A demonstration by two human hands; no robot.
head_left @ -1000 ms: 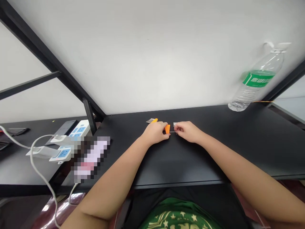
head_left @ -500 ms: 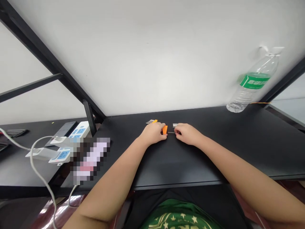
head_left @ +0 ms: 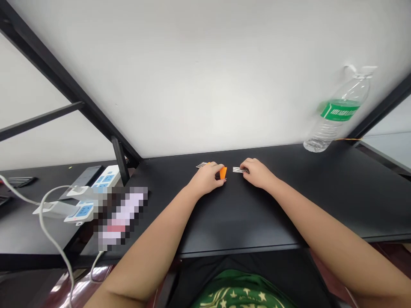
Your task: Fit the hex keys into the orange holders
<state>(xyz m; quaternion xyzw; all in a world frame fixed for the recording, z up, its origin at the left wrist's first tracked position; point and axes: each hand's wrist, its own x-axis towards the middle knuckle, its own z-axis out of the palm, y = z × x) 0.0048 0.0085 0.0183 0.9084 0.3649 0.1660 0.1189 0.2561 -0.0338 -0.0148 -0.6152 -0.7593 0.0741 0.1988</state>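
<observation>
My left hand (head_left: 207, 177) is closed around a small orange piece (head_left: 223, 173), which stands up between thumb and fingers; its exact kind is unclear. Behind that hand, partly covered by it, lie several thin silver strips (head_left: 201, 165) with a bit of orange beside them. To the right, my right hand (head_left: 258, 172) rests on the desk with its fingertips bent over the end of a row of thin silver sticks (head_left: 238, 170). Whether it pinches one of them is hidden by the fingers.
The black desk (head_left: 244, 218) meets a white wall. A clear plastic bottle (head_left: 335, 115) with a green label stands at the back right. On the left are a white power strip (head_left: 107, 176) with plugs and cables, a blurred-out object (head_left: 123, 216), and a black metal frame (head_left: 64, 77).
My right hand has moved slightly right and back onto the row of silver sticks. The thin stick seen at its fingertips before no longer shows there. My left hand keeps the orange piece.
</observation>
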